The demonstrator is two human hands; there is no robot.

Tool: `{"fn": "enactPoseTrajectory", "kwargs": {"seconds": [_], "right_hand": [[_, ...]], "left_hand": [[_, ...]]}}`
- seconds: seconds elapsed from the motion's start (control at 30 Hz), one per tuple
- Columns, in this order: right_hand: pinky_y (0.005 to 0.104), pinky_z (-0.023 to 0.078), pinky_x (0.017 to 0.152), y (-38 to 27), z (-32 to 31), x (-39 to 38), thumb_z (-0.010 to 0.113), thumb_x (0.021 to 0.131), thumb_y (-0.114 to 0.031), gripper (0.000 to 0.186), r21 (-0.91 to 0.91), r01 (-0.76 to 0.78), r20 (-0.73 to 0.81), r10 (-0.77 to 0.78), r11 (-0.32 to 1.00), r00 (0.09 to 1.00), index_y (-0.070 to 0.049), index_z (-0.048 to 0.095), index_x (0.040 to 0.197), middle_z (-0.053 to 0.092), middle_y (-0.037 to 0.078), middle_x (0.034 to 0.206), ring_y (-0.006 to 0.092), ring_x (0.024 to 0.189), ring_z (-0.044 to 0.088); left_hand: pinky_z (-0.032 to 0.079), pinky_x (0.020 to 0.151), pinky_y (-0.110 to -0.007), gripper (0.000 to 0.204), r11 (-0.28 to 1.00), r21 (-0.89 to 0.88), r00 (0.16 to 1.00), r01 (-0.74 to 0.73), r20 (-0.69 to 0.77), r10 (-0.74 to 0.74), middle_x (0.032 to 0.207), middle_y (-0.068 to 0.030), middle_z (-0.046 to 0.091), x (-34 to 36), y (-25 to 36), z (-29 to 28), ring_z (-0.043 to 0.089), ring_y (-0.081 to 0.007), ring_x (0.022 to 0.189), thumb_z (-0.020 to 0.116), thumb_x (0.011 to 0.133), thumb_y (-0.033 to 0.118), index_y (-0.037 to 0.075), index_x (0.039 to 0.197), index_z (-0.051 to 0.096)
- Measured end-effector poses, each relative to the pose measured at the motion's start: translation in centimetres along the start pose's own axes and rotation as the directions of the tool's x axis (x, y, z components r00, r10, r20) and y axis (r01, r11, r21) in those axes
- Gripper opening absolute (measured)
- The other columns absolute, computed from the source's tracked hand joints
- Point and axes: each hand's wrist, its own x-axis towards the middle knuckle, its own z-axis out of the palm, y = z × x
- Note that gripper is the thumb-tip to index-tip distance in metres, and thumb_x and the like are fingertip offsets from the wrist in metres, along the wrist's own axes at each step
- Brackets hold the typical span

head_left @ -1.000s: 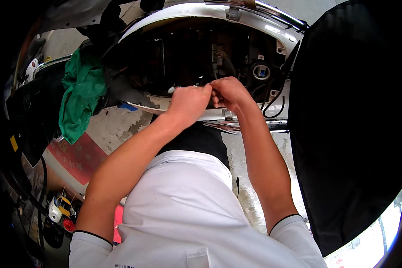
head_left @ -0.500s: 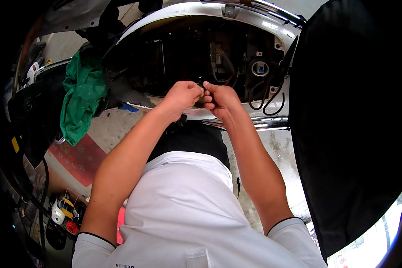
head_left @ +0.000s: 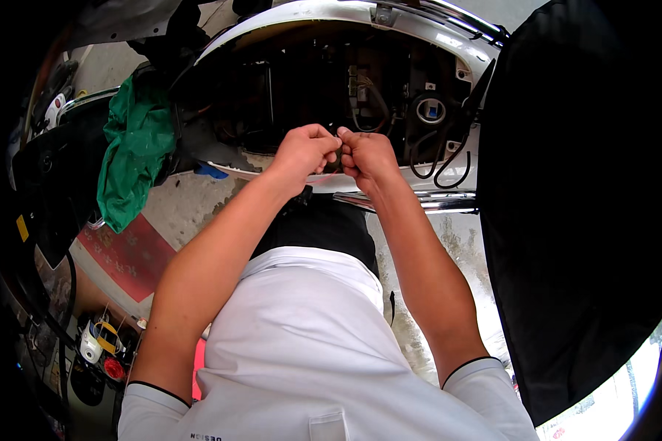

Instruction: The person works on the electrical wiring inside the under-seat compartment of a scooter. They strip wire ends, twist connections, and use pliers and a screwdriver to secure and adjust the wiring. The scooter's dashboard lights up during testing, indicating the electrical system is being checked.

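My left hand [head_left: 307,151] and my right hand [head_left: 364,154] are closed in pinches, fingertips almost touching, over the front edge of an open vehicle body with a white rim [head_left: 449,178]. They grip something small and dark, mostly hidden by the fingers. A thin red wire [head_left: 324,178] dangles below them. Behind the hands, the dark cavity holds pale connectors with wires [head_left: 357,88], a round socket [head_left: 430,110] and looped black cable [head_left: 449,169]. A chrome bar [head_left: 412,202] runs beneath the rim on the right.
A green cloth [head_left: 132,154] hangs at the left, above a red mat [head_left: 125,257]. A large black cover [head_left: 574,213] fills the right side. Small tools [head_left: 99,345] lie at lower left. Pale stained floor [head_left: 426,242] shows below the body.
Both hands have shifted slightly left since a second ago, the left also upward, and their fingertips have rearranged. The red wire below them has come into view.
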Motion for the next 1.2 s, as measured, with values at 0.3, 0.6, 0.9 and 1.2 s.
{"fn": "enactPoseTrajectory", "kwargs": {"seconds": [0.3,0.6,0.9,1.2], "right_hand": [[0.0246,0.025,0.042,0.0,-1.0,0.5,0.061,0.098,-0.016,0.024,0.048,-0.013,0.084,0.009,0.999,0.996,-0.003,0.06,0.078,0.05,-0.001,0.062,0.007,0.049,0.039],[0.0281,0.031,0.044,-0.2,-0.4,0.8,0.064,0.092,-0.009,0.022,-0.137,-0.026,0.033,0.03,0.99,0.999,-0.001,0.058,0.072,0.053,0.003,0.062,0.0109,0.049,0.044],[0.0291,0.043,0.046,-1.7,-0.3,1.0,0.053,0.097,-0.008,0.019,-0.311,-0.075,0.036,0.091,0.947,0.995,0.006,0.063,0.091,0.057,0.005,0.072,0.0151,0.057,0.057],[0.0308,0.047,0.047,-2.5,2.0,-0.2,0.058,0.096,-0.019,0.029,-0.773,0.027,-0.013,-0.059,0.634,0.998,0.008,0.066,0.092,0.061,0.008,0.066,0.0176,0.05,0.061]], "left_hand": [[0.044,0.054,-0.024,0.013,0.979,-0.092,0.982,0.183,0.073,-0.177,0.071,-0.0028,0.063,-1.0,1.8,0.8,0.056,-0.009,0.061,0.064,0.091,0.01,0.004,0.08,0.063],[0.05,0.066,-0.042,0.01,0.336,0.825,0.694,-0.455,0.092,0.714,0.079,-0.0067,0.063,-2.0,-0.9,2.0,0.062,-0.0277,0.08,0.069,0.081,0.009,0.006,0.086,0.06],[0.053,0.073,-0.037,0.018,0.775,0.583,0.839,-0.244,-0.274,0.47,0.086,-0.0112,0.069,-6.0,-3.1,-2.6,0.067,-0.0264,0.084,0.067,0.088,0.017,0.004,0.1,0.066],[0.053,0.073,-0.03,0.043,0.951,0.28,0.991,0.129,-0.072,-0.113,0.092,-0.0157,0.073,-2.4,-3.2,-5.0,0.069,-0.0168,0.083,0.075,0.083,0.022,-0.008,0.11,0.064]]}}
